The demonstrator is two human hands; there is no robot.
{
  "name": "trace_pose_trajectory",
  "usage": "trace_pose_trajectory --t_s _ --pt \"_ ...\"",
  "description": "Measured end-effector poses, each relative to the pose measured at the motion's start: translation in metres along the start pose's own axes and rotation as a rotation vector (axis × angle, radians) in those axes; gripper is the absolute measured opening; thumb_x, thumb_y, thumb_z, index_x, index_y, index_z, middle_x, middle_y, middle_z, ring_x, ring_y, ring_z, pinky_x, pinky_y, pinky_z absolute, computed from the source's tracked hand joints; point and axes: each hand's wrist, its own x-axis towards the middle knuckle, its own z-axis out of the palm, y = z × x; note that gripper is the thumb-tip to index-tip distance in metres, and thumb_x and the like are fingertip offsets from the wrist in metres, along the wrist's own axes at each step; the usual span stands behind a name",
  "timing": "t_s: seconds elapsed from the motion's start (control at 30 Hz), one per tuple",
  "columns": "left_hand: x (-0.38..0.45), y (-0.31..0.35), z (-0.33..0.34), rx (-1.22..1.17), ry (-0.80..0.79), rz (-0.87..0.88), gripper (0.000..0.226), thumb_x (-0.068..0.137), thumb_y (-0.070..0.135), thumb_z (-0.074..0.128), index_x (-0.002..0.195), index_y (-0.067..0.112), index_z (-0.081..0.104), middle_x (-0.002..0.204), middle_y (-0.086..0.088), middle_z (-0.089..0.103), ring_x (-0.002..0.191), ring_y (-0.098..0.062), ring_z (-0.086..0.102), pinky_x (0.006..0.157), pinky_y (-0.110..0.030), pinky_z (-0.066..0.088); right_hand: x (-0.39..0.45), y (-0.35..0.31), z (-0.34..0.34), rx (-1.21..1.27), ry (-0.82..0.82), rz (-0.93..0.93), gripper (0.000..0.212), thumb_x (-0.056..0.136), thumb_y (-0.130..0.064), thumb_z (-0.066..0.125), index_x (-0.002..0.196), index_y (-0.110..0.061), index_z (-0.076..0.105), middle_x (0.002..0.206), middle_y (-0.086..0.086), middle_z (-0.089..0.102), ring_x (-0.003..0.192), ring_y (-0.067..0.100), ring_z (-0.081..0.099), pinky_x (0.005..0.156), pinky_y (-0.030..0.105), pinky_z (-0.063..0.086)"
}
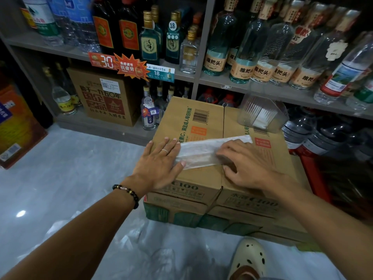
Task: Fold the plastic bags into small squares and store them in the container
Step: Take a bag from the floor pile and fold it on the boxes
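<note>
On top of the box: your work surface is a cardboard box (201, 178) stacked on other boxes, so the bag lies flat at a handy height.
Bag: a clear plastic bag (203, 151), already flattened into a long narrow strip, lies slantwise across the box lid, its far end near the box's right side.
Left hand: your left hand (159, 164) lies flat with straight fingers, pressing the strip's near end; it grips nothing and seems to pin the bag.
Right hand: your right hand (245, 165) rests palm down on the middle of the strip, fingers slightly bent and spread, holding nothing, likely smoothing a crease.
Container: a clear plastic container (262, 115) sits at the far right corner of the box, tilted, with something white inside; I cannot tell what.
Around you: shelves of bottles (252, 57) stand behind, water jugs (314, 136) to the right.
Floor: more loose bags (141, 245) lie near your shoe (249, 259).
In the way: nothing lies between strip and container.
</note>
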Motion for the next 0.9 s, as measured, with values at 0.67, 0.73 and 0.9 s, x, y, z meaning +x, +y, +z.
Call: trace_pose_trajectory --t_s 0.67,0.73,0.9 --pt "-0.008 -0.002 -0.019 -0.393 0.349 -0.156 0.025 0.094 0.021 0.056 0.114 0.019 0.071 0.099 -0.007 0.070 0.093 -0.027 0.061 0.075 -0.032 0.045 0.020 0.005 -0.007 0.458 -0.085 0.333 0.043 0.086 -0.036 0.072 0.122 -0.028 0.050 0.110 -0.008 0.056 0.099 0.013 0.056 0.083 0.033 0.047" --pt "-0.005 -0.004 -0.020 -0.450 0.352 -0.225 0.029 0.092 0.020 0.058 0.119 0.021 0.069 0.096 -0.007 0.072 0.093 -0.027 0.064 0.077 -0.032 0.049 0.026 0.008 -0.005 0.507 -0.045 0.362 0.036 0.088 -0.027 0.072 0.120 -0.025 0.055 0.107 -0.008 0.059 0.100 0.014 0.058 0.078 0.026 0.044" --pt "-0.001 -0.004 -0.020 -0.510 0.370 -0.302 0.036 0.091 0.017 0.058 0.127 0.020 0.061 0.090 -0.004 0.069 0.092 -0.028 0.064 0.080 -0.038 0.053 0.046 0.014 0.002 0.634 -0.008 0.489 0.019 0.097 -0.015 0.057 0.083 -0.020 0.067 0.098 -0.006 0.067 0.102 0.016 0.060 0.080 0.026 0.039"
